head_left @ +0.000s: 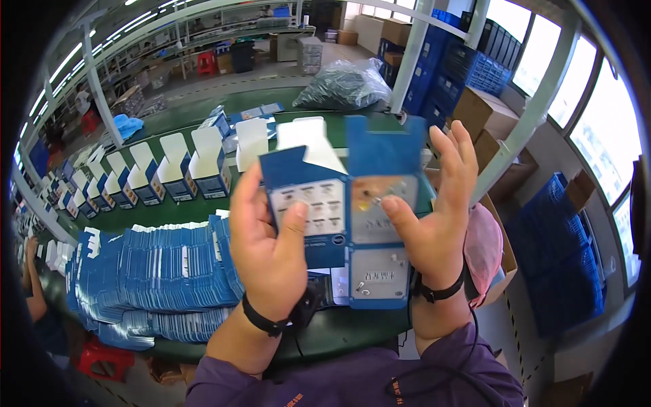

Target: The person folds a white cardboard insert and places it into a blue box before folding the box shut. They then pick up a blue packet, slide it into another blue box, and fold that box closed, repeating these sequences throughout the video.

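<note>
Along the far left of the green table (169, 211), a row of folded boxes (146, 178) stands upright, blue below with white flaps raised. Nearer, a stack of flat blue cartons (152, 278) lies fanned out on the table, reaching to just beside the left hand. A red stool (103, 359) sits below the table's edge.

At the middle, the left hand (268, 247) grasps a blue carton (346, 203) held up over the table's near edge, the thumb pressed on its left printed panel and the fingers hidden behind it. The carton is partly unfolded, its panels spread side by side and a white flap standing up at the top. The right hand (434, 217) grasps the carton's right side, thumb on the front panel and fingers spread behind the edge. Both wrists wear black bands.

Behind the carton, farther along the table, lies a clear bag (346, 85) of dark parts, perhaps small hardware. To the right, a pink cap (483, 247) rests on a brown box (505, 258), with blue crates (559, 264) beyond.
</note>
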`<state>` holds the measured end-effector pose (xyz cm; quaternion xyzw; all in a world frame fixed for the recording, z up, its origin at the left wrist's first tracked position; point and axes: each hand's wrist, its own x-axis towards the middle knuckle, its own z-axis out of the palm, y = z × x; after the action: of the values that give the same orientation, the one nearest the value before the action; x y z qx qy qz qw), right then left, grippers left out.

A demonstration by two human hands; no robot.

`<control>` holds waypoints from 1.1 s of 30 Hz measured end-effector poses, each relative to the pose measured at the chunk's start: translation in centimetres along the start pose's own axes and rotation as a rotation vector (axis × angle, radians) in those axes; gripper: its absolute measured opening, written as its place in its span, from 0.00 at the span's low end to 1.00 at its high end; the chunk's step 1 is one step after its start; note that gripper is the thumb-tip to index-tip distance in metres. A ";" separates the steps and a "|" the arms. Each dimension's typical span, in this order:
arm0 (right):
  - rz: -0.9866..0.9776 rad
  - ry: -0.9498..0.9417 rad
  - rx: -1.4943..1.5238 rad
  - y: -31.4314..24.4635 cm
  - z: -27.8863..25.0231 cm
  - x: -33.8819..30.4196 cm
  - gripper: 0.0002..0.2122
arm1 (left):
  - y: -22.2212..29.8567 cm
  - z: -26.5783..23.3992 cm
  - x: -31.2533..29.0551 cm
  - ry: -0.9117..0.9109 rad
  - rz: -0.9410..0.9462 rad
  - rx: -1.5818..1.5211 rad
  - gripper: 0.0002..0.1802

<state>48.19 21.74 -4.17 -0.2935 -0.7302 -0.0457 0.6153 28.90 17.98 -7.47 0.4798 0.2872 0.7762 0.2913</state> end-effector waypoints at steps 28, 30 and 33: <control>-0.404 -0.144 0.176 -2.3 1.5 -2.0 0.22 | -0.3 0.7 -1.2 -0.302 0.196 0.416 0.38; -0.277 -0.210 -0.436 -0.7 -0.9 -2.3 0.31 | -0.2 -1.7 -0.7 -0.737 -0.002 0.198 0.42; -0.060 -0.139 -0.392 -1.2 0.7 -1.9 0.36 | -1.3 -2.6 0.1 -0.789 0.260 0.294 0.45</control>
<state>47.18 20.31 -5.78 -0.3883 -0.7565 -0.1847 0.4929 26.75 18.46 -9.33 0.8078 0.1985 0.5149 0.2071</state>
